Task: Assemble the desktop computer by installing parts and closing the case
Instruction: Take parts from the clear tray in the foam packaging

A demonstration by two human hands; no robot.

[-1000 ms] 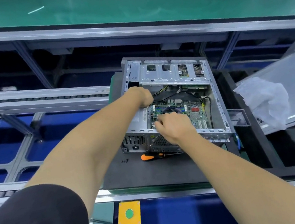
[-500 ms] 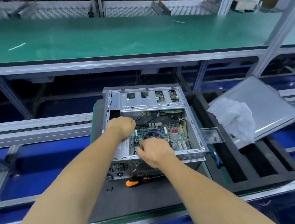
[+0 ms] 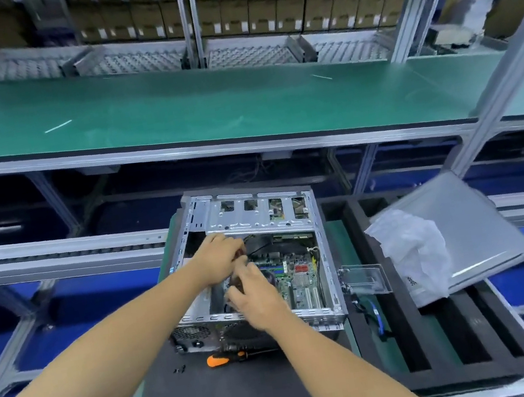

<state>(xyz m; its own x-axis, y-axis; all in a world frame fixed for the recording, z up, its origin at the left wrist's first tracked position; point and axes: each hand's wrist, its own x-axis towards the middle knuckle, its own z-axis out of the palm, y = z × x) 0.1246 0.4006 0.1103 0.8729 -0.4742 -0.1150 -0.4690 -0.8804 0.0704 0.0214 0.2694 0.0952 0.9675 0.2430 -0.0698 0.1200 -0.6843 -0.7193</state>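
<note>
The open grey computer case point(image 3: 246, 215) lies on its side on a black foam mat point(image 3: 217, 393), with the green motherboard point(image 3: 295, 272) showing inside. Both my hands are inside the case at its left half. My left hand point(image 3: 218, 257) has its fingers curled down near the drive cage. My right hand point(image 3: 251, 290) is just below it, fingers curled towards the left hand. They grip a small dark part point(image 3: 238, 282) between them; blur hides what it is.
An orange-handled screwdriver point(image 3: 218, 360) and small black screws point(image 3: 179, 369) lie in front of the case. To the right, a black foam tray point(image 3: 452, 350) carries the grey side panel point(image 3: 460, 231), a plastic bag point(image 3: 407, 246), a clear plastic piece point(image 3: 366, 279) and a blue cable point(image 3: 375, 314). A green bench point(image 3: 203, 104) runs behind.
My head has tilted up, so the case sits lower in view. My left hand has moved from the case's left wall towards my right hand; both now meet over the board's left side.
</note>
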